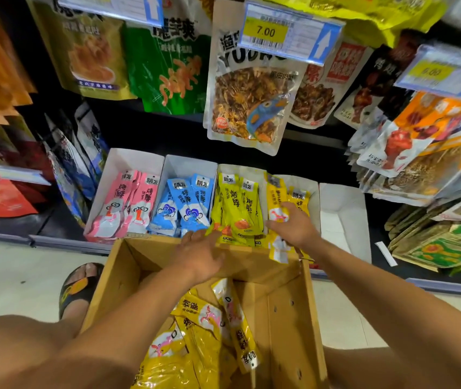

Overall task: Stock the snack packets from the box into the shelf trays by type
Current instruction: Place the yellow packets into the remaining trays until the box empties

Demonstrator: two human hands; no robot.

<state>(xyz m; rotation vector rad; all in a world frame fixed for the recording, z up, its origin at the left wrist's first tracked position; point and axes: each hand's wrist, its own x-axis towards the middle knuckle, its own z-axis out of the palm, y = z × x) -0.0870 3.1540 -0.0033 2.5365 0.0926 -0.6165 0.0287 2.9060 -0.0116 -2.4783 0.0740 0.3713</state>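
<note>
A cardboard box (288,318) on the floor holds several orange-yellow snack packets (195,335). Behind it, white trays on the bottom shelf carry pink packets (128,203), blue packets (184,203), lemon-yellow packets (237,206) and orange-yellow packets (275,197). My right hand (294,224) grips orange-yellow packets over the fourth tray (313,189), and one packet hangs down across the box's far edge. My left hand (201,252) hovers with straight fingers over the box's far flap, holding nothing.
A further white tray (344,214) sits to the right of the filled ones. Large snack bags hang above with price tags (285,32). More bags lie stacked at the right (434,242). My sandalled foot (79,284) stands left of the box.
</note>
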